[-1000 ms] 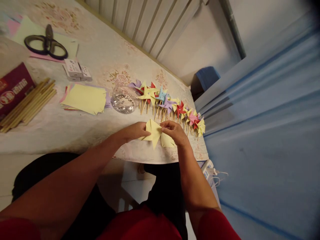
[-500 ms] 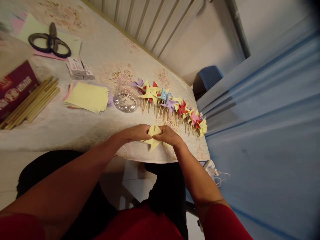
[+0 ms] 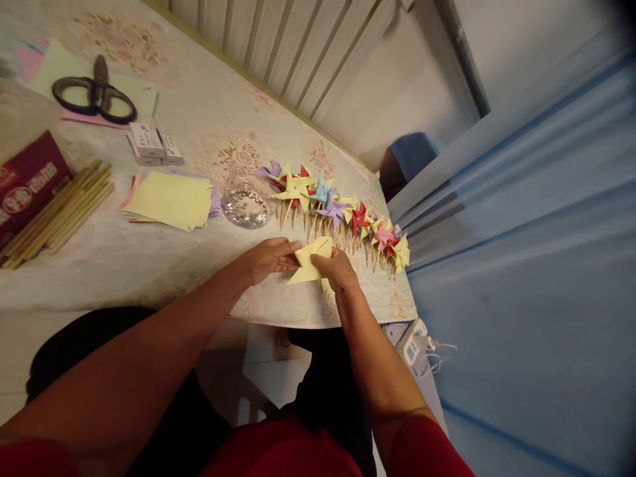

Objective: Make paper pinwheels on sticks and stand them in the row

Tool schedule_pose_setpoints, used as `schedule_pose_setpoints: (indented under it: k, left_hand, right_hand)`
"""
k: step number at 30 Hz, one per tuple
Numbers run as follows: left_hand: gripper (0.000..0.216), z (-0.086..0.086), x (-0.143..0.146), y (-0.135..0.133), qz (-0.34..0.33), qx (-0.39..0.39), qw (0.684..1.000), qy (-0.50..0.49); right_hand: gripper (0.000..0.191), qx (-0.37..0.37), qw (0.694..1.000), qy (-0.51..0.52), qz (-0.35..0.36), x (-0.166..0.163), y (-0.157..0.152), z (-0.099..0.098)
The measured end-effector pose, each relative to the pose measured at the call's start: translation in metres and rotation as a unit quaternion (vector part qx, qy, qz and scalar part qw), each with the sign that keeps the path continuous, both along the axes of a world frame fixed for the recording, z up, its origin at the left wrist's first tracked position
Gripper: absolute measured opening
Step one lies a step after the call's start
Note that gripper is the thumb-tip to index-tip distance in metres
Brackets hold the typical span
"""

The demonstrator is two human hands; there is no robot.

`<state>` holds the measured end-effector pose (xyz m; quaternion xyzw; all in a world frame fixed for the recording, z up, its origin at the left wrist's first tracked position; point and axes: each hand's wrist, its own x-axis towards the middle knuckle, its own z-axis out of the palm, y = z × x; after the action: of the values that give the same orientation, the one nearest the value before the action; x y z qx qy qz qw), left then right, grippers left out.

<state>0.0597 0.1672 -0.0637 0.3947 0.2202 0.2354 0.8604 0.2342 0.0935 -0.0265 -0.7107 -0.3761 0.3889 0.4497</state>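
Note:
Near the front edge of the table, a piece of yellow paper (image 3: 309, 267) with cut, pointed corners is pinched in my right hand (image 3: 338, 268), thumb on top. My left hand (image 3: 271, 260) is at the paper's left side, its fingers stretched out and apart; whether the fingertips touch the paper I cannot tell. Another bit of yellow paper (image 3: 325, 286) shows just below my right hand. Beyond both hands lies a row of finished paper pinwheels (image 3: 334, 209) on sticks, in yellow, red, purple, blue and pink. A clear round container (image 3: 246, 207) of small shiny pins stands left of them.
On the left are a stack of yellow paper sheets (image 3: 166, 200), small white boxes (image 3: 146, 140), dark-handled scissors (image 3: 97, 96) on more paper, and a bundle of sticks (image 3: 64, 215) by a maroon box (image 3: 34, 175). A blue curtain (image 3: 497, 265) hangs right; a power strip (image 3: 413, 341) is below.
My left hand has let go of the folded paper's middle and moved left, its fingers opening. The paper has turned in my right hand, which still pinches it.

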Motion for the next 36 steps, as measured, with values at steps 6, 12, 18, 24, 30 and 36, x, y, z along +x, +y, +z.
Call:
schedule_pose_setpoints:
  k: [6,12,18,24,30,36]
  left_hand:
    - [0.040,-0.002,0.006,-0.008,0.017,0.023,1.000,-0.012]
    - [0.042,-0.005,0.012,-0.010,0.077,0.021,0.997,-0.002]
    - [0.040,-0.007,0.013,-0.008,0.089,0.007,0.996,0.013]
    - [0.045,-0.009,0.013,-0.007,0.087,0.002,0.996,0.012]
    - [0.043,-0.004,0.010,-0.007,0.072,0.005,0.997,-0.002]
    - [0.036,0.001,0.008,-0.005,0.077,-0.018,0.997,-0.001]
  right_hand:
    - [0.026,0.044,0.994,0.031,-0.092,-0.021,0.006,-0.020]
    - [0.026,0.062,0.991,0.050,-0.110,-0.033,0.009,-0.034]
    - [0.030,0.063,0.991,0.066,-0.103,-0.035,0.009,-0.036]
    - [0.025,0.054,0.987,0.112,-0.103,-0.042,0.007,-0.026]
    - [0.022,0.057,0.984,0.138,-0.094,-0.043,0.005,-0.018]
    - [0.029,0.071,0.986,0.136,-0.063,-0.034,-0.011,-0.013]
